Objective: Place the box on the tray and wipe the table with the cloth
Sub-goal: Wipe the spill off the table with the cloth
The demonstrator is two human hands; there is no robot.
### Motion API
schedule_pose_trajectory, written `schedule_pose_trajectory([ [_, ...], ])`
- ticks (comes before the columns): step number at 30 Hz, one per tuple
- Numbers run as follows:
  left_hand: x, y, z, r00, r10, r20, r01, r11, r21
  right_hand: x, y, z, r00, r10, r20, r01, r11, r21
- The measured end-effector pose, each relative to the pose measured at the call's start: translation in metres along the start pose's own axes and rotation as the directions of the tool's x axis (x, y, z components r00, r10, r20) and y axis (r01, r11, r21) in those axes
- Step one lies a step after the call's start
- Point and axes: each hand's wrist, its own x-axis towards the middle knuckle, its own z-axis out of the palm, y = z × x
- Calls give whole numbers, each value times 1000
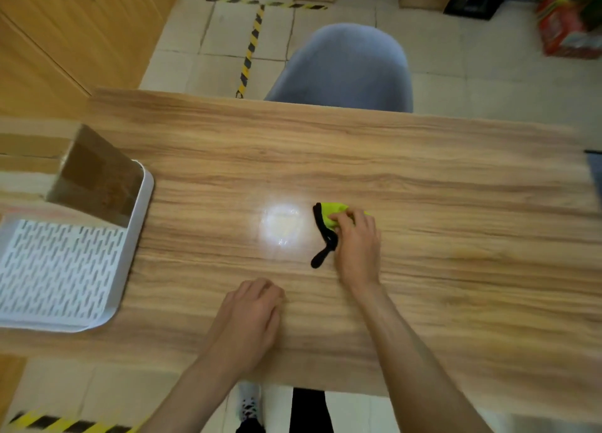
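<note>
Our right hand [356,242] clutches the crumpled yellow-green cloth with black trim [329,219] on the wooden desk [456,204]; our left hand [252,315] rests loosely curled, empty

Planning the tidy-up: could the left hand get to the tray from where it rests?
Probably yes: the left hand rests on bare table, with nothing between it and the tray.

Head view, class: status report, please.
Right hand gripping cloth on table. Left hand resting empty. Box on tray. Nothing obstructing.

Open table [423,178] all round; only the tray [140,224] (boxed) at left.
</note>
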Motion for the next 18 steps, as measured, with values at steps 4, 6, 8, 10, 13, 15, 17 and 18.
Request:
schedule_pose_trajectory([
  [4, -28, 0, 4, 999, 44, 28, -44, 999, -6, -94, -9, -1, 997, 40, 65, -38, 999, -36],
  [6, -41, 0, 6, 996, 74, 49, -74, 997, 7, -142, -13, -4, 993, 95, 75, -91, 994, -54],
  [8, -51, 1, 8, 993, 98, 62, -100, 995, 24, -185, -16, -8, 986, 144, 80, -141, 989, -44],
  [10, -59, 4, 8, 990, 121, 75, -123, 992, 23, -221, -17, -10, 981, 181, 74, -178, 983, -40],
  [13, -62, 7, 8, 990, 118, 79, -120, 993, 12, -247, -16, -12, 969, 226, 99, -225, 974, -15],
  [15, -60, 10, 9, 991, 100, 88, -99, 995, -21, -242, -16, -14, 960, 252, 121, -256, 967, 14],
  [17, -52, 16, 11, 993, 89, 83, -81, 992, -95, -218, -12, -20, 963, 247, 112, -250, 968, 15],
  [18, -47, 20, 12, 994, 80, 77, -69, 988, -135, -201, -7, -23, 966, 238, 103, -241, 971, 11],
])
